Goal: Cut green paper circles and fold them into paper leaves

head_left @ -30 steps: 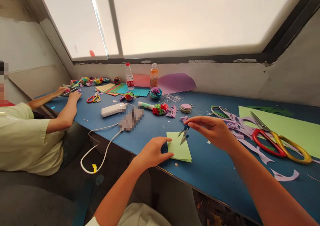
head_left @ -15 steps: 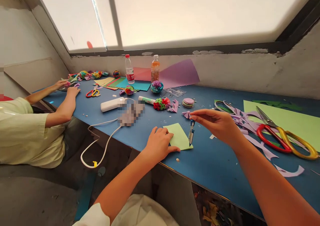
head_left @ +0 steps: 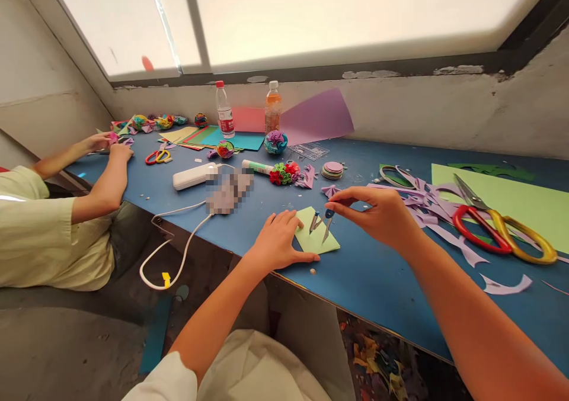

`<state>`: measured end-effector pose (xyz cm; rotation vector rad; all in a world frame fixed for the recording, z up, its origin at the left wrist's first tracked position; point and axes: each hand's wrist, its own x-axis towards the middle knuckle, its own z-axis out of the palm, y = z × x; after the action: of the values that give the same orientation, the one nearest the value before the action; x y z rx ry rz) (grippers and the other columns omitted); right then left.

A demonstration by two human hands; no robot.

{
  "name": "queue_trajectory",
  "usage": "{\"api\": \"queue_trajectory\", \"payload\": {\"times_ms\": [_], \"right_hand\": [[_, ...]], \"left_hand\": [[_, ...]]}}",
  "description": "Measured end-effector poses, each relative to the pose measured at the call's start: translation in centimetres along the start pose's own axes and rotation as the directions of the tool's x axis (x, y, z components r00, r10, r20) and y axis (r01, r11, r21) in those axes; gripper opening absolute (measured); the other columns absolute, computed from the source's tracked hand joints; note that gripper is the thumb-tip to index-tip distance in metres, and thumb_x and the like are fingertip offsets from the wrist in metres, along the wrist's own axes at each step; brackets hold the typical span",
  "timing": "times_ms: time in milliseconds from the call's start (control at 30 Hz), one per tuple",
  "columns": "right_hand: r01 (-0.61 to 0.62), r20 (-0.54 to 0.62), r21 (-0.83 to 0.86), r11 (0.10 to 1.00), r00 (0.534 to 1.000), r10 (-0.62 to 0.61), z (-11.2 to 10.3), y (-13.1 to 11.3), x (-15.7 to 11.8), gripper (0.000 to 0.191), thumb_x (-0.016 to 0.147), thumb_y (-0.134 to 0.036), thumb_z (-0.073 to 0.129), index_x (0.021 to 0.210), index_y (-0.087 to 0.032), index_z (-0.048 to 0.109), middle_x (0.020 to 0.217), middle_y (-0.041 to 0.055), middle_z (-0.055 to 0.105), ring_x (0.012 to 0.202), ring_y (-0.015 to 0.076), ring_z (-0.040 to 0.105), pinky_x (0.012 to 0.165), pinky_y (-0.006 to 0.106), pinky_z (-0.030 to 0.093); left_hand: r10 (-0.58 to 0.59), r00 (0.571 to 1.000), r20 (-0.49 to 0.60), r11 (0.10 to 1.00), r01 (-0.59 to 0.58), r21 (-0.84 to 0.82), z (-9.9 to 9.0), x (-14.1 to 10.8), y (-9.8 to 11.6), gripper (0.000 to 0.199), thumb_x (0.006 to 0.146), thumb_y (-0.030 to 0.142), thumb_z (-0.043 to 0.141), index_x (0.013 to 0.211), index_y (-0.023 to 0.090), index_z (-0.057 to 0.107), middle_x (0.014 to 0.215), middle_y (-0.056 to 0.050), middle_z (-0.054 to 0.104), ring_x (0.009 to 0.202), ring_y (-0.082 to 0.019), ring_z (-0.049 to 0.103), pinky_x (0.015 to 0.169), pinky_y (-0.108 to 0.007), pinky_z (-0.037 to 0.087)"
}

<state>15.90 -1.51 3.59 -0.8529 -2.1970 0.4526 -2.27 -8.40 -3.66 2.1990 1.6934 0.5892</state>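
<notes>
A small square of folded light green paper (head_left: 326,247) lies near the table's front edge. My left hand (head_left: 278,241) rests flat on its left side, thumb and fingers spread. Pinched by its top in my right hand (head_left: 373,211) is a drawing compass (head_left: 328,224), its legs apart and pointing down over the paper. Whether its tips touch the sheet I cannot tell. Just behind my right fingertips lies a purple pleated paper piece (head_left: 329,191).
Scissors (head_left: 502,229) lie right on purple paper scraps (head_left: 464,247) and a green sheet (head_left: 542,211). Behind are paper discs (head_left: 332,170), a glue stick (head_left: 256,167), a paper ball (head_left: 275,143) and bottles (head_left: 272,108). A white power bank (head_left: 193,177) and another person's arms (head_left: 100,188) are left.
The compass has moved left over the green paper, and its legs now show spread apart. My left hand stays on the paper. The view has shifted slightly.
</notes>
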Motion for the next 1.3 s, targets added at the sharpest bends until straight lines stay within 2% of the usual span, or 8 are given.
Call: {"api": "queue_trajectory", "payload": {"times_ms": [167,333,500,633,833,1000,1133,1300], "right_hand": [[-0.213,-0.127,0.116,0.97,0.966,0.227,-1.3,0.3,0.3,0.015,0.069,-0.036,0.07,0.072,-0.022,0.068,0.071,0.0013,0.067,0.066,0.0156,0.06,0.069,0.031,0.049],[-0.529,-0.182,0.437,0.727,0.74,0.647,-2.6,3.0,1.2,0.008,0.074,-0.021,0.066,0.071,-0.017,0.061,0.065,-0.0007,0.059,0.06,0.0094,0.055,0.07,0.027,0.048],[-0.646,-0.165,0.404,0.647,0.645,0.746,-2.7,6.5,1.0,0.009,0.079,-0.016,0.058,0.071,-0.016,0.053,0.065,0.0018,0.058,0.057,0.0087,0.053,0.068,0.028,0.047],[-0.725,-0.212,0.227,0.65,0.615,0.759,-3.1,8.4,0.2,0.01,0.081,-0.022,0.055,0.073,-0.017,0.051,0.071,0.0071,0.06,0.064,0.0134,0.055,0.068,0.032,0.046],[-0.734,-0.289,-0.174,0.657,0.675,0.679,-3.9,9.5,-0.4,0.012,0.075,-0.028,0.058,0.078,-0.017,0.054,0.091,0.0219,0.062,0.096,0.0363,0.054,0.078,0.048,0.035],[-0.544,-0.087,-0.256,0.799,0.836,0.541,-1.8,7.5,0.5,0.018,0.076,-0.034,0.054,0.082,-0.019,0.061,0.093,0.0147,0.066,0.089,0.03,0.059,0.078,0.041,0.04],[-0.377,0.202,-0.058,0.925,0.903,0.38,1.7,5.2,1.0,0.033,0.072,-0.049,0.057,0.092,-0.023,0.063,0.097,0.0081,0.069,0.087,0.0257,0.063,0.078,0.039,0.048],[-0.467,0.345,0.319,0.825,0.868,0.357,4.4,2.8,0.5,0.046,0.059,-0.055,0.07,0.09,-0.021,0.064,0.086,0.0066,0.07,0.082,0.0242,0.065,0.074,0.037,0.052]], "left_hand": [[0.037,0.998,-0.044,0.999,-0.038,-0.025,-0.1,-0.2,0.0,0.061,0.065,0.052,0.068,0.111,0.015,0.053,0.134,-0.014,0.046,0.127,-0.028,0.038,0.109,-0.043,0.029],[0.044,0.995,-0.093,0.998,-0.049,-0.048,-0.1,-0.6,0.1,0.057,0.064,0.043,0.07,0.112,0.015,0.056,0.126,-0.013,0.05,0.123,-0.027,0.04,0.103,-0.04,0.036],[0.015,0.994,-0.111,0.999,-0.019,-0.03,0.0,-0.6,0.1,0.058,0.064,0.058,0.068,0.105,0.018,0.062,0.125,-0.012,0.051,0.122,-0.029,0.041,0.105,-0.043,0.033],[-0.036,0.995,-0.093,0.999,0.032,-0.04,0.2,-0.2,0.0,0.05,0.071,0.061,0.06,0.099,0.02,0.064,0.122,-0.01,0.054,0.12,-0.027,0.044,0.104,-0.042,0.035],[-0.144,0.976,-0.161,0.989,0.138,-0.05,0.3,-0.1,0.0,0.069,0.072,0.054,0.063,0.124,0.012,0.047,0.127,-0.016,0.05,0.123,-0.031,0.041,0.105,-0.046,0.032],[-0.153,0.975,-0.159,0.973,0.121,-0.196,0.1,-0.2,-0.2,0.07,0.067,0.048,0.07,0.124,0.015,0.047,0.122,-0.014,0.051,0.117,-0.03,0.046,0.101,-0.045,0.037],[-0.172,0.958,-0.231,0.906,0.061,-0.419,0.3,-0.1,-0.8,0.06,0.07,0.024,0.069,0.124,0.017,0.045,0.119,-0.011,0.049,0.11,-0.024,0.05,0.095,-0.039,0.044],[-0.297,0.896,-0.33,0.654,-0.061,-0.754,0.5,0.2,-1.2,0.056,0.071,0.014,0.063,0.124,0.018,0.044,0.117,-0.01,0.048,0.087,-0.013,0.055,0.071,-0.024,0.052]]}}
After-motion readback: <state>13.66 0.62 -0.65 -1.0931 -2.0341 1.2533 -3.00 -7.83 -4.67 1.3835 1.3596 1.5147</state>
